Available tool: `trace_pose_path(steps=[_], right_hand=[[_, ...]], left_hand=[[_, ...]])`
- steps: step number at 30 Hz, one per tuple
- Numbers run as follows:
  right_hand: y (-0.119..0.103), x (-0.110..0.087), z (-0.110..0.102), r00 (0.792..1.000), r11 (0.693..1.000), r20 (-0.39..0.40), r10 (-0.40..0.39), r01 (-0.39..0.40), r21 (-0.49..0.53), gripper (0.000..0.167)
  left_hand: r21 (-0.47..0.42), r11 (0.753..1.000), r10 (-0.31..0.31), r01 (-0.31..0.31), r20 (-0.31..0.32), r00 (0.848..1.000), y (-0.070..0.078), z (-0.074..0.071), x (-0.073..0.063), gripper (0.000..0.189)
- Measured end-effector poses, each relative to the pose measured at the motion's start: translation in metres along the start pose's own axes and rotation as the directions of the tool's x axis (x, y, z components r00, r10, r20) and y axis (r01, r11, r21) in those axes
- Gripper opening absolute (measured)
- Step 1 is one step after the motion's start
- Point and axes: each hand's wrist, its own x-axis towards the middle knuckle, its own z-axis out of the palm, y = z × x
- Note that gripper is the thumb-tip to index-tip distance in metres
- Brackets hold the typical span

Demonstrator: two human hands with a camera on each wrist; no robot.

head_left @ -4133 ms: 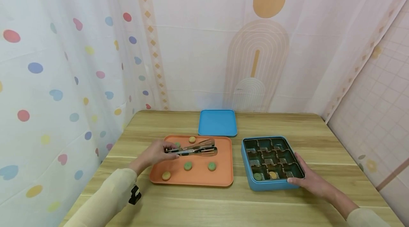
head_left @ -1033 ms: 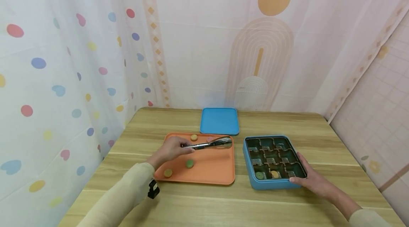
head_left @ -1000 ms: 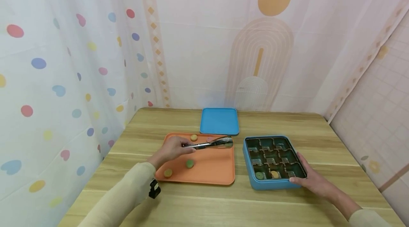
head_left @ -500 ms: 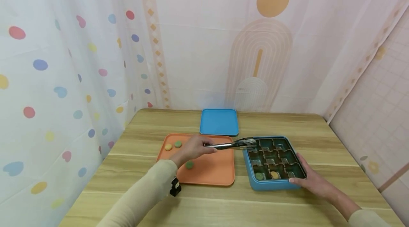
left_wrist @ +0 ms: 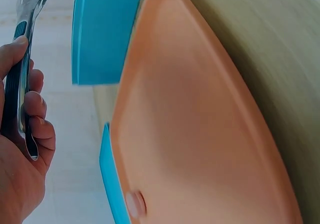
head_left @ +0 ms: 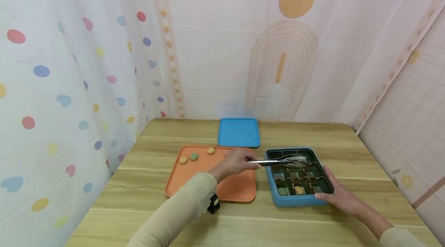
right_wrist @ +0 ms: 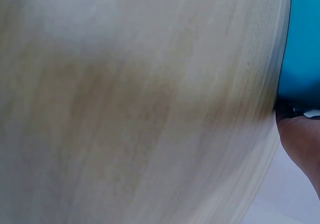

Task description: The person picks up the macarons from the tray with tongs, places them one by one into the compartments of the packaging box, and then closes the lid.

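My left hand (head_left: 236,162) grips a pair of metal tongs (head_left: 278,161), whose tips reach over the back rows of the blue box (head_left: 292,200). I cannot tell whether the tips hold anything. The box has a dark divided insert; a green macaron (head_left: 282,191) and a yellow macaron (head_left: 298,190) sit in its front row. My right hand (head_left: 338,195) holds the box's right side, thumb on the front rim. On the orange tray (head_left: 240,189) lie yellow and green macarons, including a green macaron (head_left: 194,156). A pink macaron (left_wrist: 136,204) shows in the left wrist view.
A flat blue lid (head_left: 238,133) lies behind the tray on the wooden table (head_left: 295,227). The left forearm crosses the tray's front and hides part of it. Patterned curtains (head_left: 208,46) hang behind and beside the table.
My left hand has carried the tongs rightward from above the tray to above the box. A green macaron at the tray's front right is gone from there. The right hand stays on the box.
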Motion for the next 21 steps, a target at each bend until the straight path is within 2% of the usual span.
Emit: trace_pose_path(steps=[10,16,21], right_hand=[[0.002,-0.002,-0.002,1.000,0.999,0.003,0.029,-0.029,-0.027,0.106],[0.003,-0.003,-0.003,0.999,0.999,0.002,0.042,-0.042,-0.029,0.106],[0.004,-0.003,-0.003,0.999,0.999,0.002,0.034,-0.034,-0.031,0.105]], left_hand=[[0.037,0.999,0.009,-0.011,0.050,0.999,0.027,0.023,0.020,0.023],[0.076,0.996,0.042,-0.048,0.079,0.996,0.033,0.035,0.025,0.023],[0.087,0.994,0.054,-0.064,0.109,0.993,0.036,0.040,0.026,0.023]])
